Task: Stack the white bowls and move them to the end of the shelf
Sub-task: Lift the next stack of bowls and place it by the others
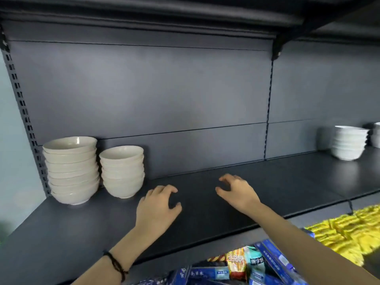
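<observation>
Where the shelf (82,233) ends — two bowl stacks (72,169) (packet labels (236,263) unreadable).

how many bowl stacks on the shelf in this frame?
4: taller stack at the left end of the shelf, shorter stack just right of it, third stack far right, fourth stack cut off by the right frame edge. More may sit beyond view.

We count four bowl stacks: tall stack (71,169), short stack (122,171), far stack (348,142), cropped stack (376,136). Two hands: left hand (156,210), right hand (236,192).
</observation>
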Available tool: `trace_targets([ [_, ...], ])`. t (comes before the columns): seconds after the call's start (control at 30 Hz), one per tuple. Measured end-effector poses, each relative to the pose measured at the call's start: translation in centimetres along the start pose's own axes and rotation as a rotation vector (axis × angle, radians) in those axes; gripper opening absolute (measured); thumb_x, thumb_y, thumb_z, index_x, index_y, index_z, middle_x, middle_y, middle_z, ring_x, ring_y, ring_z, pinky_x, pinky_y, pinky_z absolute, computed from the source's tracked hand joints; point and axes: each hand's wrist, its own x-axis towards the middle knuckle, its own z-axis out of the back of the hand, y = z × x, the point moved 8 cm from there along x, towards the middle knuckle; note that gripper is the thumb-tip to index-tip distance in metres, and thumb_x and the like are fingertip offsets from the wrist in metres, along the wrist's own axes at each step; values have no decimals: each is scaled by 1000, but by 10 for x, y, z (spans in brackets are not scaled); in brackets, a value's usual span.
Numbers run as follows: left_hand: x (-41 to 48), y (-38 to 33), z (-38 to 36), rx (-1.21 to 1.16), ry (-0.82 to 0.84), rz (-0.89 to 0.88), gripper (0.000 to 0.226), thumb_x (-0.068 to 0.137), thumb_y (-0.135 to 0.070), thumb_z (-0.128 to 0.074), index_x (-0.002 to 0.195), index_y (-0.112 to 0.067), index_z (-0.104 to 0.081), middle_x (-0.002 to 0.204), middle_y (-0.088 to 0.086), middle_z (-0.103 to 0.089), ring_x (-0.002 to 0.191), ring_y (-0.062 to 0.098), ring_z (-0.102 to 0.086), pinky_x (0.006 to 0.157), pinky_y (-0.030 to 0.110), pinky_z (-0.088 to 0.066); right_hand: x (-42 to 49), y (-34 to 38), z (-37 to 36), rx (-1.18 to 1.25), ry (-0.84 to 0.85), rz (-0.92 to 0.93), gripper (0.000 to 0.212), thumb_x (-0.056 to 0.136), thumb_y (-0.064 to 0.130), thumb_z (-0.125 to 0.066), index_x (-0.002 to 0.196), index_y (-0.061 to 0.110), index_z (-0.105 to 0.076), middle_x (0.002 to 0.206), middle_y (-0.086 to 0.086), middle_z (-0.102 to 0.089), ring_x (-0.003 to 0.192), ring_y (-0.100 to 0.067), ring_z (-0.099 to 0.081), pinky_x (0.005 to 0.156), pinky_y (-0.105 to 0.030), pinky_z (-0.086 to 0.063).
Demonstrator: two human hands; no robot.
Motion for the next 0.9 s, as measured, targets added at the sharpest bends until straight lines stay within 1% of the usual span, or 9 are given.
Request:
trace_targets([
  [0.1, 8, -95, -32, 227, 1, -251, 42, 87, -45, -56, 126, -31, -59, 128, -7, -61, 119, 21, -55, 96, 38, -41, -23, -54, 44, -265, -2, -33, 54, 92, 52, -54, 139, 29, -45, 139, -2, -50, 130, -28, -46, 103, -39, -37],
  [0.2, 16, -177, -66, 288, 19, -379, 46, 85, -46, -54, 128, -31, -59, 127, -4, -63, 120, 23, -55, 96, 40, -41, -46, -108, 92, -403, -39, -70, 60, 92, 55, -50, 145, 31, -38, 145, 0, -45, 135, -28, -40, 107, -42, -33],
  [0.23, 18, -201, -76, 285, 18, -404, 46, 83, -47, -54, 126, -31, -60, 124, -3, -64, 118, 24, -57, 94, 41, -42, -54, -126, 108, -451, -52, -73, 62, 91, 56, -50, 146, 31, -36, 147, 0, -44, 136, -27, -38, 108, -42, -32],
  [0.37, 19, -290, -113, 284, -2, -512, 46, 63, -48, -59, 102, -29, -73, 93, -1, -73, 89, 25, -68, 72, 42, -53, -84, -195, 166, -581, -100, -105, 64, 90, 56, -50, 147, 32, -33, 150, 4, -39, 141, -24, -31, 111, -46, -27],
  [0.5, 19, -359, -137, 257, -43, -561, 43, 59, -47, -61, 94, -28, -76, 85, -3, -74, 82, 25, -70, 68, 42, -54, -107, -264, 209, -638, -85, -200, 63, 91, 57, -49, 146, 32, -33, 152, 3, -37, 141, -25, -32, 111, -47, -27],
  [0.57, 22, -384, -152, 257, -11, -575, 41, 61, -46, -62, 96, -28, -75, 87, -3, -74, 84, 24, -69, 71, 41, -53, -113, -293, 222, -652, -60, -240, 64, 91, 57, -48, 148, 32, -31, 153, 2, -37, 141, -26, -31, 112, -48, -26],
  [0.63, 29, -405, -167, 260, 24, -580, 42, 67, -47, -62, 103, -28, -73, 93, -3, -74, 90, 24, -68, 76, 42, -52, -114, -316, 234, -657, -56, -261, 65, 92, 57, -47, 149, 31, -29, 154, 2, -35, 142, -26, -31, 114, -48, -25],
  [0.8, 55, -450, -201, 251, 48, -604, 50, 85, -50, -55, 131, -32, -57, 124, -3, -65, 119, 23, -57, 96, 41, -40, -104, -360, 253, -636, -75, -274, 65, 94, 55, -45, 151, 30, -28, 155, 0, -34, 143, -27, -29, 115, -49, -23],
  [0.9, 76, -472, -222, 227, 49, -605, 50, 88, -51, -52, 134, -32, -54, 129, -4, -63, 122, 22, -54, 99, 40, -38, -86, -391, 261, -617, -66, -265, 64, 94, 56, -44, 151, 30, -27, 155, 0, -35, 143, -26, -30, 114, -48, -25],
])
